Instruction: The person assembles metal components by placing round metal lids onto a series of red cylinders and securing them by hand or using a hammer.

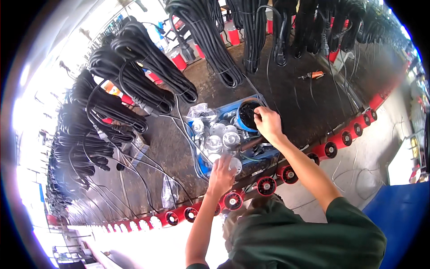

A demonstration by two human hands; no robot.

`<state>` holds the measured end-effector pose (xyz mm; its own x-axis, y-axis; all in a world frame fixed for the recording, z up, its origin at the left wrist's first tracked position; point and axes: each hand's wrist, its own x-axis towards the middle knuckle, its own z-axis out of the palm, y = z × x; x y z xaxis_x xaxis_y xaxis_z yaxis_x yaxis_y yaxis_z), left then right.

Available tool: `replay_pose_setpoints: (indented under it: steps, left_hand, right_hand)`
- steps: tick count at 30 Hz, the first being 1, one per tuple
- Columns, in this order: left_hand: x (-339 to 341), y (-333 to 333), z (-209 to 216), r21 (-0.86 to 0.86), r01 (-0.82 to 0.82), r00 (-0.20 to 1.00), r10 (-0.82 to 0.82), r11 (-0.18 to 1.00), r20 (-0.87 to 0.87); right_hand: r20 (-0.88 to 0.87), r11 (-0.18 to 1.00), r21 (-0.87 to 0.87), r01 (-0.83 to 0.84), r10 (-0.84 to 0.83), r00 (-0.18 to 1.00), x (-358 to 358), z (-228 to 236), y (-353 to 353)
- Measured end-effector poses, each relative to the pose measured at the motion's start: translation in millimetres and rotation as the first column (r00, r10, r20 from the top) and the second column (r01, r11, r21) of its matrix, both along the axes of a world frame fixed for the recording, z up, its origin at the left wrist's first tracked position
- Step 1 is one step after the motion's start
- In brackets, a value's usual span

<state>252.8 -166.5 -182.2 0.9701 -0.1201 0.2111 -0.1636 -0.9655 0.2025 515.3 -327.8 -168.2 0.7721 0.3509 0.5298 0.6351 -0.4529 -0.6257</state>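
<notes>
A blue plastic bin (197, 167) stands on the worktable in front of me, filled with clear round plastic covers (214, 143). At its near edge my left hand (221, 177) is closed about a clear plastic cover (235, 165); its fingers are slightly blurred. In the bin's far right corner sits a round blue tub (244, 124) with small dark pieces inside. Over that tub's right rim my right hand (268, 122) has its fingertips pinched together, and whatever they hold is too small to make out. A brown-handled tool (251, 143) lies across the bin between my hands.
Bundles of black cable (145, 60) hang along the far and left sides, with loose leads trailing over the dark tabletop (215, 92). Red round housings (266, 185) line the near edge. An orange-handled cutter (313, 75) lies at the far right, a clear plastic bag (169, 192) at near left.
</notes>
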Motion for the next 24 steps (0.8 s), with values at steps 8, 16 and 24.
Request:
replay_pose_setpoints:
  steps: [8, 16, 24]
  left_hand:
    - [-2, -44, 46, -0.937, -0.094, 0.938, 0.284, -0.335, -0.196]
    - [-16, -76, 85, -0.509, 0.102, 0.987, 0.151, -0.855, -0.057]
    - [-32, -76, 96, -0.689, 0.049, 0.957, 0.232, -0.724, -0.176]
  right_hand:
    - [-0.552, 0.808, 0.575, -0.131, 0.501, 0.667, -63, 94, -49]
    - [-0.393, 0.669, 0.314, -0.674, 0.738, 0.549, -113, 84, -17]
    - [-0.183, 0.691, 0.211, -0.691, 0.723, 0.666, -124, 84, -1]
